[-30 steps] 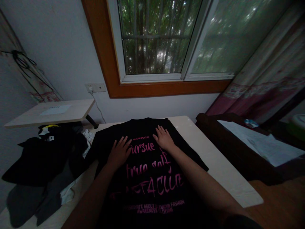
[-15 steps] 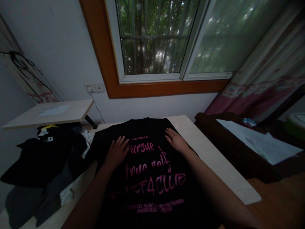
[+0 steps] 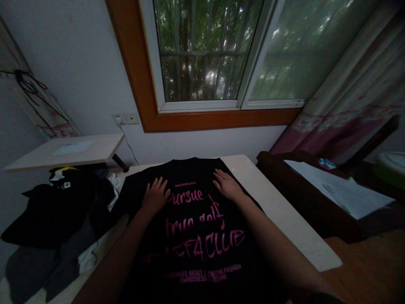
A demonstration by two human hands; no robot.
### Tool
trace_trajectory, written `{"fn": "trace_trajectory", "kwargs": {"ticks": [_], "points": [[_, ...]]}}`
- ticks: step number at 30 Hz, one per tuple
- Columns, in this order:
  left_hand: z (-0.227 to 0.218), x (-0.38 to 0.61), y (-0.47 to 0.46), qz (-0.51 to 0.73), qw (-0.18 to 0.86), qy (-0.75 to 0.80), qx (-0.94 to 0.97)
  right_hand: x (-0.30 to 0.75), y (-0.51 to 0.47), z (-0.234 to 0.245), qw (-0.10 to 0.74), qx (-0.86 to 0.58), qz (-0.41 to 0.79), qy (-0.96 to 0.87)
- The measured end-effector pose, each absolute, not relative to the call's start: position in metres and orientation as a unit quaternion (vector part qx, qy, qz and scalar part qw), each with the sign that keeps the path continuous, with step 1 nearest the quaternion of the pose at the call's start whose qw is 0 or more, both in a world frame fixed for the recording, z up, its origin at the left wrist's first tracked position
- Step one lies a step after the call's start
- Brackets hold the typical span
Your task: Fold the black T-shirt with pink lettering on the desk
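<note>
Head view, black T-shirt spread on the desk before you, long axis running away from you, collar end toward the window, pink lettering upright to you, your left hand and right hand palm-down upon it, fingers extended, grasping nothing

Dim daylight comes through the white-framed sliding glass window. The black fabric T-shirt with pink lettering sinks into shadow, its lower outline seemingly lost. Wide-angle distortion stretches the soft outer edges.
</note>
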State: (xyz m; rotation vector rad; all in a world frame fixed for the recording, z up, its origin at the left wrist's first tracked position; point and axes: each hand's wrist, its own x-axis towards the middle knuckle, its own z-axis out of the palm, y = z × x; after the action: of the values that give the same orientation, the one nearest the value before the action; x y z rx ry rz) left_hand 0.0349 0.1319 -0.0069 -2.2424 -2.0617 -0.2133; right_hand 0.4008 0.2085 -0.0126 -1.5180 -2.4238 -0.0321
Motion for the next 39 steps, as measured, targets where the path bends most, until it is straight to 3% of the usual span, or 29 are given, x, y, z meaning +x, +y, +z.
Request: {"fn": "trace_trajectory", "kwargs": {"ticks": [19, 33, 39], "points": [[-0.008, 0.02, 0.223, -0.085, 0.027, -0.727, -0.681, 0.361, 0.22, -0.019, 0.14, -0.575, 0.001, -0.806], [-0.002, 0.037, 0.205, -0.071, 0.0, -0.713, -0.698, 0.359, 0.216, -0.014, 0.135, -0.589, 0.002, -0.797], [-0.003, 0.08, 0.17, -0.09, 0.011, -0.635, -0.768, 0.36, 0.217, -0.017, 0.138, -0.591, 0.0, -0.795]]}}
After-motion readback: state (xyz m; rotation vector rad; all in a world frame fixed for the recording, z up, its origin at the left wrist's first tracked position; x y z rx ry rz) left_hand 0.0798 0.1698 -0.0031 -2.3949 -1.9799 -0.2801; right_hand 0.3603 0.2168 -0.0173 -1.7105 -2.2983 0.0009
